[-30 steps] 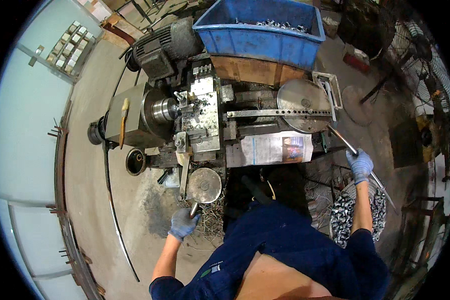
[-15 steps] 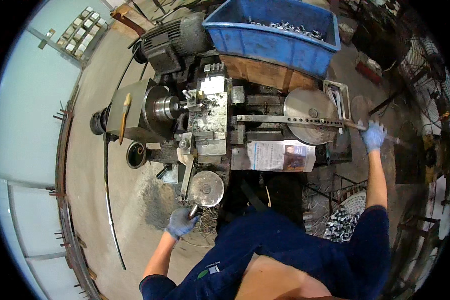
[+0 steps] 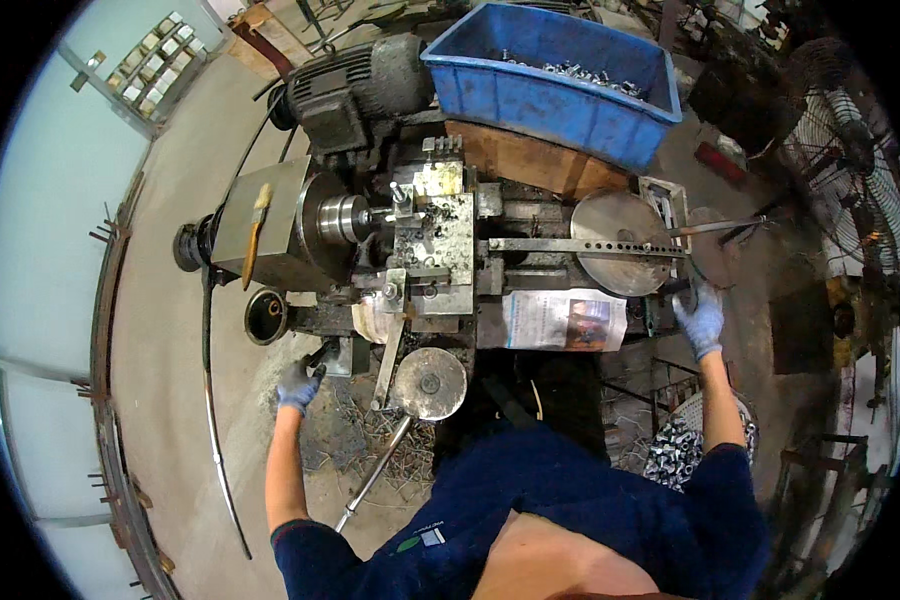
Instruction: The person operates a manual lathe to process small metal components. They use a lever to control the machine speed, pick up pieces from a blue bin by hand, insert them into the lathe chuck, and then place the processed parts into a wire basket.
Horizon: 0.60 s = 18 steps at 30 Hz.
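At the left, my gloved left hand (image 3: 298,387) is closed on the end of a short black handle (image 3: 322,355) low on the metal lathe (image 3: 435,240). My gloved right hand (image 3: 702,320) is open, thumb and fingers apart, below the right end of the long perforated bar (image 3: 580,246). That bar crosses the large right disc (image 3: 622,243). A metal rod (image 3: 718,226) extends beyond the bar, away from my hand. The smaller disc (image 3: 429,384) has a lever (image 3: 375,472) slanting down from it, free of my left hand. The chuck (image 3: 343,218) faces the tool block (image 3: 402,203).
A blue bin (image 3: 550,100) of small metal parts stands behind the lathe on a wooden box (image 3: 530,158). A brush (image 3: 256,235) lies on the headstock. Printed paper (image 3: 540,320) covers part of the bed. More metal parts (image 3: 675,450) fill a basket at lower right. A fan (image 3: 835,165) stands far right.
My left hand has left the small disc's lever and moved up-left to the black handle. My right hand has let go of the rod and come nearer. The small disc's lever has swung downward.
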Each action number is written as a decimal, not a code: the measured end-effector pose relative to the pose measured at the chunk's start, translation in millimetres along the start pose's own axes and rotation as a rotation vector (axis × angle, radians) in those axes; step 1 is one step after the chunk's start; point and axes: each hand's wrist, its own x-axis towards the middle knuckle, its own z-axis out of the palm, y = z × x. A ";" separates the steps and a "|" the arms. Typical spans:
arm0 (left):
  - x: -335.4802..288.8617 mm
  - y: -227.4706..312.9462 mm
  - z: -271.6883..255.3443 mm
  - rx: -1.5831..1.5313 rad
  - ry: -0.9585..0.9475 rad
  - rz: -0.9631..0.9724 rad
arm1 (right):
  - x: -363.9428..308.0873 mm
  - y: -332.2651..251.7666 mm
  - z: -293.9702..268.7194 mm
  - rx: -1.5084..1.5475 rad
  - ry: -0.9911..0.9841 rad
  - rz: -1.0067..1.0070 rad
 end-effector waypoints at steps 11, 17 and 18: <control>39.7 -34.6 140.0 0.027 0.157 -0.418 | -47.0 -6.6 -1.5 0.200 -0.051 0.127; 47.5 11.4 53.7 0.103 -0.098 -0.108 | 24.1 -113.1 -119.4 0.417 -0.046 -0.035; 47.3 6.4 56.8 0.086 -0.081 -0.137 | 38.3 -141.7 -132.7 0.472 -0.046 -0.099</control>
